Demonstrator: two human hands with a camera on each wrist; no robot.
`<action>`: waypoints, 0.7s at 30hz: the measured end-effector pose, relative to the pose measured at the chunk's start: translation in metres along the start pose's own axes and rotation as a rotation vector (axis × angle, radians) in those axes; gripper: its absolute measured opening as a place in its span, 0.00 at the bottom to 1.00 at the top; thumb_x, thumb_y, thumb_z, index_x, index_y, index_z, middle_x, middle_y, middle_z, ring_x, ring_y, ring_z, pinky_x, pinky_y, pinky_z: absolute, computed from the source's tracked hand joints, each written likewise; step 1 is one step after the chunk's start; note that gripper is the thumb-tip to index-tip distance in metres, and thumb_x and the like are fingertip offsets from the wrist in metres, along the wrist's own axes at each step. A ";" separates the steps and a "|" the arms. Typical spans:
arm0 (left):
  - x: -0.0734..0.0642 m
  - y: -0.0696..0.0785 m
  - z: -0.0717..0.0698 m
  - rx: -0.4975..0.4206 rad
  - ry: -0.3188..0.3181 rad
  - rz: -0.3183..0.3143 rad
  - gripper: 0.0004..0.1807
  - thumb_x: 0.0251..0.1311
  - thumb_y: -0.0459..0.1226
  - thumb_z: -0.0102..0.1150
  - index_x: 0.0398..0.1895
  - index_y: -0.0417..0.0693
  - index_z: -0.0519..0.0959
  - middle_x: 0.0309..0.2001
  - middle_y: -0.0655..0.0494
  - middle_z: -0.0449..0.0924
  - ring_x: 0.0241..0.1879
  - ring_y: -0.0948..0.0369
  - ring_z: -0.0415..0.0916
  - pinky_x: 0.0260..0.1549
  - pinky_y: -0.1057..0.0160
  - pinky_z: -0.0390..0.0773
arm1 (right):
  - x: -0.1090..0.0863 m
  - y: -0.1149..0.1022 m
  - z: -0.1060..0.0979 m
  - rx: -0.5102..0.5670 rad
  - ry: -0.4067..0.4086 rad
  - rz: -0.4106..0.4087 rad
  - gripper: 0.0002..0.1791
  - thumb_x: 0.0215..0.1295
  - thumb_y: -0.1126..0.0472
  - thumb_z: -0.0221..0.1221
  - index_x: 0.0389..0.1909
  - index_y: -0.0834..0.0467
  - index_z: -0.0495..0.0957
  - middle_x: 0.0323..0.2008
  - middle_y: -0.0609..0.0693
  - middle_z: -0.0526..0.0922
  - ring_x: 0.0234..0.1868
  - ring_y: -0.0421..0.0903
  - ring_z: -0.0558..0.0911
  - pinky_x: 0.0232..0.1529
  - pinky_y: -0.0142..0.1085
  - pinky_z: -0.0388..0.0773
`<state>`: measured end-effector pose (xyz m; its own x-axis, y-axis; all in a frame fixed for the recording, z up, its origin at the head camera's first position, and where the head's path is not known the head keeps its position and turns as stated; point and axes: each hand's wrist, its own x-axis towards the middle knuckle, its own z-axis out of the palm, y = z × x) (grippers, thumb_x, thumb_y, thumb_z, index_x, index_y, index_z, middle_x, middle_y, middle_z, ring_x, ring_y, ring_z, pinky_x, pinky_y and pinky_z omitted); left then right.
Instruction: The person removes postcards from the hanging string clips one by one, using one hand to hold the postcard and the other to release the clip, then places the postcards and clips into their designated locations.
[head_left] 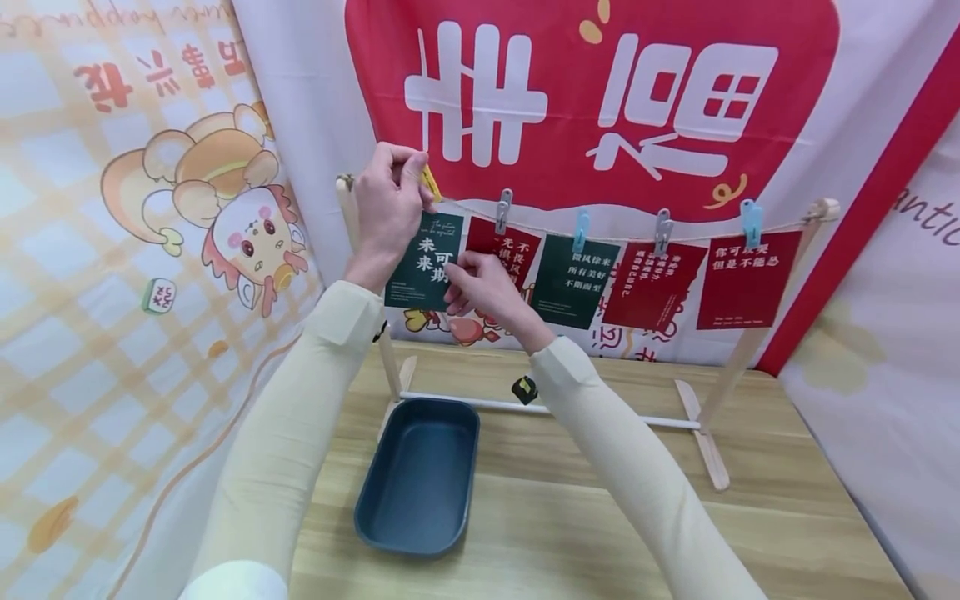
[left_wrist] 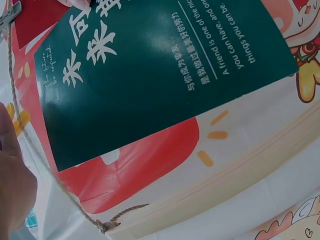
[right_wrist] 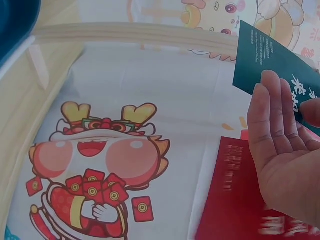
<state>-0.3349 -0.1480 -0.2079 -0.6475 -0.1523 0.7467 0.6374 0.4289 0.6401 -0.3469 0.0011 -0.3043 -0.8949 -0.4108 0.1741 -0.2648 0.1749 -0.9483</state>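
My left hand (head_left: 390,200) pinches a yellow clothespin (head_left: 431,183) at the twine, above a dark green card (head_left: 411,279) with white lettering. The right hand (head_left: 491,292) holds that card by its right edge between thumb and fingers. In the right wrist view the same green card (right_wrist: 252,57) slants behind the fingertips. The left wrist view shows the green card (left_wrist: 150,100) beside the twine (left_wrist: 30,135), with only part of the left hand (left_wrist: 15,185) at the edge. Whether the clothespin bites the card is hidden by the fingers.
Red and green cards hang to the right from grey and blue clothespins (head_left: 582,229) on the twine of a wooden stand (head_left: 738,367). A dark blue tray (head_left: 365,500) sits on the wooden table (head_left: 555,533) in front. A small black object (head_left: 524,390) lies by the white crossbar.
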 end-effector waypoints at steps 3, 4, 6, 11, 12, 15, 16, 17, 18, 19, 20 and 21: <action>0.000 0.003 -0.001 -0.010 0.032 -0.015 0.20 0.65 0.50 0.56 0.50 0.45 0.76 0.37 0.50 0.83 0.28 0.63 0.80 0.39 0.69 0.83 | -0.001 0.001 0.000 -0.015 -0.008 -0.001 0.15 0.72 0.50 0.55 0.42 0.58 0.75 0.33 0.58 0.84 0.31 0.54 0.86 0.41 0.47 0.85; 0.000 0.005 -0.001 -0.009 0.046 -0.018 0.19 0.65 0.49 0.57 0.50 0.45 0.76 0.37 0.49 0.84 0.28 0.63 0.81 0.40 0.69 0.83 | -0.001 0.001 0.001 -0.021 -0.011 0.000 0.15 0.72 0.49 0.55 0.42 0.59 0.75 0.33 0.58 0.84 0.31 0.53 0.86 0.40 0.45 0.86; 0.000 0.010 -0.004 -0.010 0.068 -0.014 0.20 0.64 0.48 0.59 0.50 0.44 0.76 0.39 0.49 0.85 0.30 0.64 0.82 0.42 0.70 0.82 | -0.003 0.003 0.001 -0.035 -0.012 -0.001 0.15 0.72 0.49 0.55 0.42 0.58 0.75 0.33 0.58 0.84 0.31 0.53 0.86 0.38 0.42 0.86; -0.001 0.023 -0.009 -0.070 0.075 -0.001 0.20 0.59 0.45 0.65 0.49 0.43 0.78 0.42 0.47 0.86 0.35 0.64 0.85 0.45 0.69 0.82 | -0.007 0.006 0.001 -0.057 -0.017 -0.008 0.16 0.72 0.49 0.55 0.39 0.59 0.74 0.31 0.57 0.84 0.31 0.55 0.86 0.39 0.47 0.85; -0.001 0.025 -0.010 -0.082 0.069 0.002 0.20 0.58 0.44 0.66 0.49 0.43 0.79 0.42 0.48 0.86 0.35 0.64 0.85 0.46 0.69 0.82 | -0.008 0.006 0.001 -0.063 -0.022 -0.008 0.16 0.72 0.48 0.55 0.39 0.59 0.74 0.30 0.57 0.83 0.31 0.55 0.86 0.39 0.47 0.85; -0.002 0.029 -0.013 -0.116 0.042 0.004 0.21 0.58 0.43 0.67 0.51 0.43 0.78 0.44 0.48 0.85 0.37 0.63 0.86 0.46 0.68 0.82 | -0.011 0.009 -0.001 -0.080 -0.041 -0.011 0.18 0.71 0.46 0.55 0.38 0.59 0.74 0.29 0.57 0.83 0.30 0.55 0.86 0.36 0.45 0.85; -0.003 0.029 -0.015 -0.120 0.034 0.004 0.22 0.58 0.43 0.67 0.53 0.44 0.78 0.45 0.48 0.84 0.38 0.63 0.86 0.47 0.68 0.82 | -0.013 0.009 -0.002 -0.091 -0.048 -0.013 0.18 0.71 0.45 0.55 0.38 0.58 0.74 0.29 0.57 0.84 0.30 0.55 0.86 0.34 0.43 0.85; -0.003 0.029 -0.017 -0.119 0.024 0.005 0.23 0.58 0.43 0.67 0.55 0.44 0.78 0.45 0.48 0.84 0.39 0.63 0.85 0.47 0.68 0.82 | -0.014 0.009 -0.002 -0.100 -0.054 -0.014 0.19 0.70 0.44 0.55 0.38 0.58 0.74 0.30 0.58 0.84 0.29 0.54 0.85 0.32 0.40 0.84; -0.003 0.029 -0.019 -0.117 0.011 0.007 0.24 0.58 0.42 0.67 0.57 0.45 0.77 0.46 0.47 0.83 0.41 0.63 0.85 0.48 0.69 0.81 | -0.015 0.009 -0.002 -0.109 -0.058 -0.014 0.20 0.70 0.43 0.55 0.38 0.58 0.75 0.30 0.58 0.84 0.29 0.54 0.85 0.31 0.38 0.83; -0.003 0.030 -0.021 -0.116 -0.004 0.005 0.26 0.59 0.42 0.67 0.60 0.45 0.76 0.47 0.47 0.82 0.42 0.63 0.85 0.48 0.69 0.81 | -0.016 0.010 -0.003 -0.117 -0.063 -0.015 0.20 0.70 0.42 0.55 0.38 0.58 0.75 0.30 0.59 0.84 0.28 0.54 0.85 0.30 0.36 0.82; -0.004 0.029 -0.023 -0.108 -0.017 0.007 0.27 0.59 0.41 0.67 0.62 0.46 0.75 0.48 0.47 0.82 0.44 0.63 0.84 0.49 0.69 0.81 | -0.017 0.010 -0.003 -0.124 -0.069 -0.017 0.21 0.70 0.41 0.54 0.38 0.57 0.75 0.30 0.61 0.84 0.27 0.54 0.85 0.28 0.35 0.82; -0.004 0.029 -0.025 -0.101 -0.029 0.005 0.28 0.59 0.41 0.67 0.63 0.47 0.74 0.50 0.48 0.82 0.45 0.64 0.84 0.50 0.69 0.81 | -0.018 0.011 -0.003 -0.130 -0.073 -0.015 0.21 0.70 0.41 0.54 0.38 0.57 0.75 0.30 0.62 0.84 0.27 0.54 0.84 0.28 0.34 0.81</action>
<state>-0.3033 -0.1570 -0.1875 -0.6549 -0.1235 0.7456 0.6787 0.3377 0.6521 -0.3345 0.0134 -0.3169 -0.8633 -0.4773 0.1639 -0.3266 0.2809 -0.9025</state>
